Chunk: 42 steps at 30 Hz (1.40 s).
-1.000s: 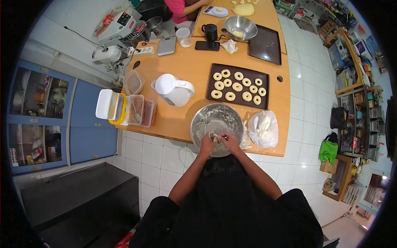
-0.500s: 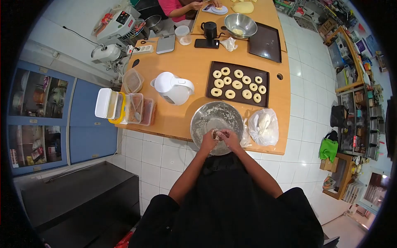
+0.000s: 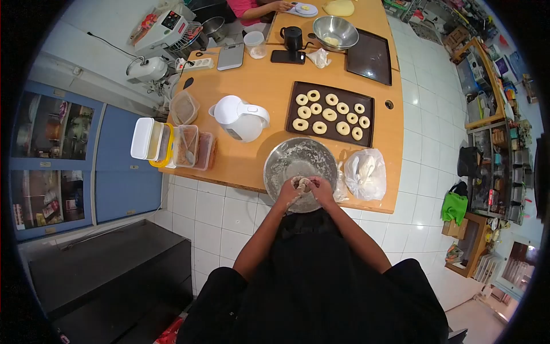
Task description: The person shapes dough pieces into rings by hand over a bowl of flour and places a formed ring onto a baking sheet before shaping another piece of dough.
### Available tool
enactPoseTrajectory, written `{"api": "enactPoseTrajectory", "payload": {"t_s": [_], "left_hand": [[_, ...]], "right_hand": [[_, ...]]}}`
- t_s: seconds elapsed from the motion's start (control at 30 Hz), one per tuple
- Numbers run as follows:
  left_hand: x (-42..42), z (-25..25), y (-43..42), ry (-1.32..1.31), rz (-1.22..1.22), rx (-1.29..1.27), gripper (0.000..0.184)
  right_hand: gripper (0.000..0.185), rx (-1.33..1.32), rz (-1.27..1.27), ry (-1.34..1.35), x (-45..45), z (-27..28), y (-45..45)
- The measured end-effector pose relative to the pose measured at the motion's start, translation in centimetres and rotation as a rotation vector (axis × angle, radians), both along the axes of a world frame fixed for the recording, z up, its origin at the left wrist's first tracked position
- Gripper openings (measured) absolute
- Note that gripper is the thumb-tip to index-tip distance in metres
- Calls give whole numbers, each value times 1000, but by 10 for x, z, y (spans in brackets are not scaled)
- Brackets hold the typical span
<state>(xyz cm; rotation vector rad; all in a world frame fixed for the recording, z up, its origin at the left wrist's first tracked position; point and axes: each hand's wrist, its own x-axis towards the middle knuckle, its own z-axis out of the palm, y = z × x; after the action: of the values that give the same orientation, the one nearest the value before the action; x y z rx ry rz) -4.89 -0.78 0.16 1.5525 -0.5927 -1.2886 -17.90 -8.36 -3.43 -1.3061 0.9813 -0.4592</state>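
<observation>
The left hand (image 3: pixel 290 192) and right hand (image 3: pixel 319 190) pinch a small piece of pale dough (image 3: pixel 303 183) over the floury steel bowl (image 3: pixel 290 163), a cloudy plastic bag (image 3: pixel 365 175) nearby.

can't really read any actual words or brands here tbh. closest thing is a tiny pale mark on the black clothing (image 3: pixel 231 313), kinda looks like an "s" but it's too small to be sure. the big mixer (image 3: pixel 166 28) at upper left has a dark panel with a red label below it, lettering unreadable. there's a small red label on the metal shelf (image 3: pixel 497 166) at right, also too small. packets (image 3: pixel 50 210) behind the cabinet glass have printing, just way too blurry to make out.
</observation>
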Motion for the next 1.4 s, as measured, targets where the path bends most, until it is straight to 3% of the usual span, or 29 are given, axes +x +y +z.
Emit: {"api": "enactPoseTrajectory", "payload": {"t_s": [0.1,0.3,0.4,0.5,0.7,0.8,1.0,1.1,1.2,1.3,1.4], "left_hand": [[1,5,0,-40,-69,58,23],[-1,-2,-2,-249,40,124,20],[2,-1,-1,-450,-98,112,25],[0,-6,-2,-256,-49,4,28],[1,7,-4,-577,-183,-67,26],[4,20,-7,-577,-269,94,33],[0,31,-7,-549,-160,84,27],[-1,14,-6,-732,-238,53,27],[-7,16,-3,-872,-108,-53,25],[-1,24,-5,-821,-277,61,29],[0,7,-5,-837,-277,-23,29]], "right_hand": [[18,-4,8,-15,0,2,0],[20,-133,40,79,3,4,2],[21,-119,29,57,1,3,2],[20,-45,18,27,0,9,-1],[19,-42,58,51,1,22,2],[19,10,82,48,1,31,-1],[22,99,52,-55,2,20,2],[21,121,51,-34,2,14,2],[19,131,44,-45,0,15,0],[21,128,50,-48,2,18,-1],[20,128,54,-34,0,22,-3]]}}
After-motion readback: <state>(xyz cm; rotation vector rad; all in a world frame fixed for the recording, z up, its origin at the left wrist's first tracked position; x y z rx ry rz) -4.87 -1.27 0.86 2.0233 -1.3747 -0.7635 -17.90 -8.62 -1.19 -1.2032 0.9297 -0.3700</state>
